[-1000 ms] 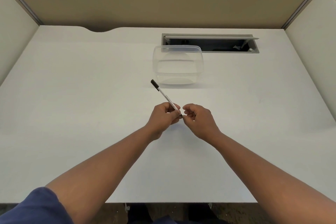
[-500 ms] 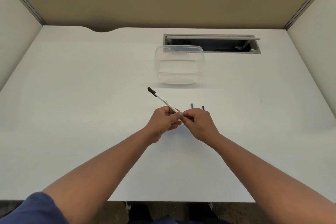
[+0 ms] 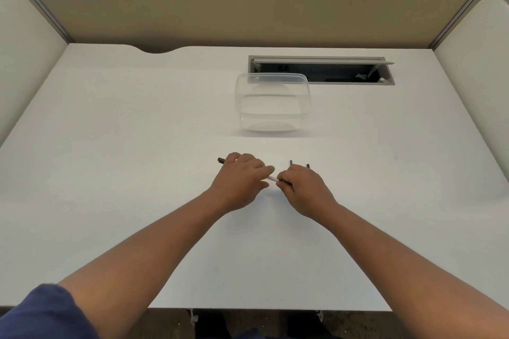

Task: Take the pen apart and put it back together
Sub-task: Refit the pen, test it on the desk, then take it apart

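My left hand (image 3: 240,179) is closed around the white pen barrel (image 3: 272,179), low over the white desk (image 3: 137,146). The barrel's black end (image 3: 221,160) sticks out to the left of the hand and its white end shows between the hands. My right hand (image 3: 301,186) pinches a thin dark part at that white end; most of the part is hidden by the fingers. Two small dark pen pieces, one (image 3: 290,162) and another (image 3: 308,166), peek out on the desk just beyond my right hand.
A clear plastic container (image 3: 272,102) stands on the desk behind the hands. Behind it is an open grey cable slot (image 3: 321,70). Beige partitions close the desk at the back and both sides.
The pen has swung from pointing up and away to lying nearly level, black end now by my left hand. Both hands have lowered toward the desk. The two small pieces came into view.
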Available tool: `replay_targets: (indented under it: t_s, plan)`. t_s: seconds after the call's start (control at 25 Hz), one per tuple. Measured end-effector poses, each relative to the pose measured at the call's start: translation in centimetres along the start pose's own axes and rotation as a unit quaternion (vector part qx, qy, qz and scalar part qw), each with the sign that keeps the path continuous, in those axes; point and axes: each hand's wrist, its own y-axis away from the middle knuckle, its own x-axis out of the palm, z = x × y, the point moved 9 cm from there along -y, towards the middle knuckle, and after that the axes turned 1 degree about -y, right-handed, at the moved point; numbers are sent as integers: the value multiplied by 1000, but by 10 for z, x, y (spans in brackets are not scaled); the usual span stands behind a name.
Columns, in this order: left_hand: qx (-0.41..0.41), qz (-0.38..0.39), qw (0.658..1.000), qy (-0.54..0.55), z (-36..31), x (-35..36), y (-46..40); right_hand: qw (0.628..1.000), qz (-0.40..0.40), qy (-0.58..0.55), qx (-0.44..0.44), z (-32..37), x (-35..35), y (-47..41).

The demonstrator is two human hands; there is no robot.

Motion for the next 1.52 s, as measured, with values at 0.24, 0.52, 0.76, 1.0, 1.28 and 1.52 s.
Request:
replay_targets:
  t_s: [0.24,0.52,0.76,1.0,1.28,1.52]
  plan:
    - [4,10,1000,0,4,7,4,999,7,41,-27,0,2,4]
    - [-35,6,999,33,17,8,8,999,-9,50,-8,-12,-3,7]
    - [-57,19,995,74,19,10,9,999,3,44,2,-15,-2,3]
    - [-49,30,996,76,16,10,2,1000,10,21,-15,-5,1,-7]
    - [-62,46,994,78,27,16,2,997,41,63,-16,-10,2,-16]
    - [-84,61,990,99,39,20,2,995,40,92,12,-22,-8,-28]
